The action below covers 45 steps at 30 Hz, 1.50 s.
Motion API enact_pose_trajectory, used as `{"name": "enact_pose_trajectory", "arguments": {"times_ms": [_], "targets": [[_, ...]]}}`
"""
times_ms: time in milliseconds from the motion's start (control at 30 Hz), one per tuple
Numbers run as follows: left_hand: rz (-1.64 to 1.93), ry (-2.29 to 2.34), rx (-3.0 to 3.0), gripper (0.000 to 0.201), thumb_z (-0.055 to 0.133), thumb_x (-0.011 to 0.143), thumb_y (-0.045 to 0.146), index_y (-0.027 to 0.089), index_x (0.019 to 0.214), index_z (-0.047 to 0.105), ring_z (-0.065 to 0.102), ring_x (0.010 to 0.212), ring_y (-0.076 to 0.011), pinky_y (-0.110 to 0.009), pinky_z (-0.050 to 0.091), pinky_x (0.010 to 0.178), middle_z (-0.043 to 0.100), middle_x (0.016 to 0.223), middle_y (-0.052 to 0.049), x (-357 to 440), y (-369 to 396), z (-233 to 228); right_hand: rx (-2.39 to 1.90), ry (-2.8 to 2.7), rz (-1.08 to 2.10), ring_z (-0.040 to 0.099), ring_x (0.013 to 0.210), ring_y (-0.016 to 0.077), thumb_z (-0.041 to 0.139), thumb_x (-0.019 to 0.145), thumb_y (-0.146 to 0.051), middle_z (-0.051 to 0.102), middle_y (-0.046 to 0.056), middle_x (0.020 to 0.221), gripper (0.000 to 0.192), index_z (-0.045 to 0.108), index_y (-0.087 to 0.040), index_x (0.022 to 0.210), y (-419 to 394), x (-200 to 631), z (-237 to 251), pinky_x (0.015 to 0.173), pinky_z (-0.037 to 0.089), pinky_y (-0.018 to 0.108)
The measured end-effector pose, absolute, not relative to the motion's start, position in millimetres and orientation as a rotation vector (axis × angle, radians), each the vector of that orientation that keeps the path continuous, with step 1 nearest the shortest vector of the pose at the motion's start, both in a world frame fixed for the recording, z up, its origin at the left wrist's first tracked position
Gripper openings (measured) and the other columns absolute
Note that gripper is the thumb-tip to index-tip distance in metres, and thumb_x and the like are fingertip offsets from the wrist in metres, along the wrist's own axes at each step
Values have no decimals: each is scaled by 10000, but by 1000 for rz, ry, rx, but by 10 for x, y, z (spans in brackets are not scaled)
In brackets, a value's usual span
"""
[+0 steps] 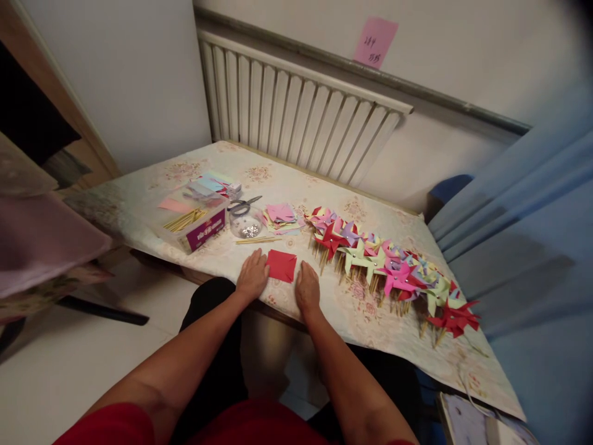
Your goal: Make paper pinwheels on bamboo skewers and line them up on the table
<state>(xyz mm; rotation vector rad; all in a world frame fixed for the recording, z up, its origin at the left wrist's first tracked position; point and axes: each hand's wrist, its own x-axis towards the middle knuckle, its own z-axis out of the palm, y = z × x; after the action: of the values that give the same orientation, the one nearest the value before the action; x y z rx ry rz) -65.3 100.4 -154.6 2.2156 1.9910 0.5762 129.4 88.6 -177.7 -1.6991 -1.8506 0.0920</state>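
A square of red paper (281,266) with cuts running in from its corners lies flat on the table near the front edge. My left hand (253,274) rests flat beside it, palm down, with the fingertips at the paper's left edge. On the other side, my right hand (307,286) lies on the cloth with its fingers curled in, just apart from the paper's right edge. I see nothing held in either hand. Thin wooden sticks (257,240) lie just behind the paper. A clear round dish (246,224) behind them contains small shiny pieces.
Many finished paper pinwheels (356,250) on sticks crowd the right side. Cut paper squares (280,215) form a pile behind the red one. Scissors (244,205) lie at the dish. A plastic box (206,230) of sticks stands left, with coloured paper (210,184) behind it.
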Motion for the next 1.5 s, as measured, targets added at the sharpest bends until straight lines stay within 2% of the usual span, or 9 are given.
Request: {"name": "enact_pose_trajectory", "arguments": {"times_ms": [67,167,600,800,1033,1500], "targets": [[648,2032,2136,426,353,983,269,117,1296,599,390,1447,-236,-376,303,1201,453,1542,-153,-698,1023,-1559,-1645,-1784,96,597,1189,249,362,953,-121,677,183,1243,453,566,-83,1355,886,1328,-1804,1047,451,428],[691,2039,2106,387,364,978,265,139,1198,657,441,1407,-230,-375,324,1192,514,1495,-133,-724,1044,-1575,-1584,-1760,85,616,1110,242,362,923,-92,705,168,1142,447,604,-84,1299,882,1335,-1806,1016,465,403],[700,1994,2105,396,375,974,279,245,1221,682,423,1414,-229,-429,329,1167,582,1441,-52,-702,1062,-1569,-1566,-1927,72,581,1174,224,379,915,-78,667,140,1252,480,576,-155,1346,854,1276,-1682,1049,409,379],[746,1986,2080,395,369,973,266,223,1171,708,443,1398,-232,-443,333,1173,596,1425,-64,-705,1086,-1595,-1581,-1826,45,612,1116,241,345,913,-70,693,154,1187,472,589,-103,1315,875,1283,-1722,1026,440,384],[728,1978,2076,382,381,976,267,223,1168,708,435,1405,-233,-434,330,1177,593,1428,-64,-706,1088,-1590,-1552,-1863,89,608,1134,227,353,905,-61,695,121,1189,473,597,-145,1301,865,1278,-1678,1035,434,369],[803,1934,1986,345,407,971,272,242,1136,709,419,1416,-228,-444,297,1177,595,1424,-58,-696,1109,-1584,-1508,-1839,138,610,1109,225,375,899,-54,702,127,1148,451,589,-143,1286,870,1279,-1662,1008,426,374]]}}
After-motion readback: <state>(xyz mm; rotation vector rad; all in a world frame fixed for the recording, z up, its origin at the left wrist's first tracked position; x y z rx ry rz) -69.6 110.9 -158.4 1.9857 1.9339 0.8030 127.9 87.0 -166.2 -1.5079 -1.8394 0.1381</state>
